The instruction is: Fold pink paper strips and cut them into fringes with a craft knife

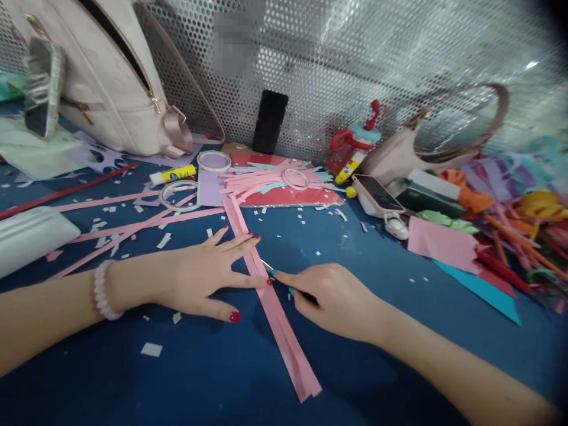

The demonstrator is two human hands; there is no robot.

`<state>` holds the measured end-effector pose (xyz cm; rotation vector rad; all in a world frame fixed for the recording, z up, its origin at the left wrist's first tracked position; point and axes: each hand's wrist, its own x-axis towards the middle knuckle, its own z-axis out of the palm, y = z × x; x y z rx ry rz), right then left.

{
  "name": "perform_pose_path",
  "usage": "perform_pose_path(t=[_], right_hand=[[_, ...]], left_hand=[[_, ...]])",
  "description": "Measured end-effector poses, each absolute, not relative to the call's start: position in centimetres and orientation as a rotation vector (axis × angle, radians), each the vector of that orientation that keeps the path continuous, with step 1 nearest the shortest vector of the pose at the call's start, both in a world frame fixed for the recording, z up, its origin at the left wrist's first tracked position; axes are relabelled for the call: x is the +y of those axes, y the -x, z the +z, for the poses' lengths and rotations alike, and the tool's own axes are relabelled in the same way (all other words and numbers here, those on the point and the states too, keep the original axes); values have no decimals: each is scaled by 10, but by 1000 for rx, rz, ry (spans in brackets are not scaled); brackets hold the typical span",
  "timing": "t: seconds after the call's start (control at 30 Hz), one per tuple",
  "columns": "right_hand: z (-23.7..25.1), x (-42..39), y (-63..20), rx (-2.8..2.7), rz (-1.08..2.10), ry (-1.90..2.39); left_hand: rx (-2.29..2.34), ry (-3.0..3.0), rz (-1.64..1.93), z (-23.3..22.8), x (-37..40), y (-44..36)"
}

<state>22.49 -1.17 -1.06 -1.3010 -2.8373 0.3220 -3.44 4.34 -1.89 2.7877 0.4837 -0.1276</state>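
My left hand (199, 272) lies flat with its fingers spread, pressing a long folded pink paper strip (284, 331) on the blue table. The strip slants from the pile of cut paper toward the near edge, and its near end splits into layers. Closed at the strip's right side, my right hand (332, 302) grips a thin metal-bladed tool (267, 265). The blade touches or nearly touches the strip's edge beside my left fingers. Teal spots show at my right fingertips; most of the tool is hidden, so its exact kind is unclear.
Pink and blue strips (261, 180) lie on a red sheet (306, 197) with a tape roll (295, 178). Nearby are a glue stick (177, 173), narrow pink strips (133, 228) and white scraps. A backpack (110, 89), phone (270, 121), cup (355, 142) and handbag (394, 148) line the mesh wall.
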Motion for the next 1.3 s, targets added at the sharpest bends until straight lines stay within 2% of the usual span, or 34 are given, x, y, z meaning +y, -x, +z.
perform_pose_path(t=[0.5, 0.8, 1.3], right_hand=[[-12, 9, -216, -2810, 301, 1288], [-11, 8, -217, -2829, 288, 1267], [-9, -4, -225, -2815, 322, 1262]], left_hand=[[487, -2784, -79, -23, 46, 38], [888, -2826, 6, -35, 72, 44], [810, -2900, 25, -34, 63, 47]])
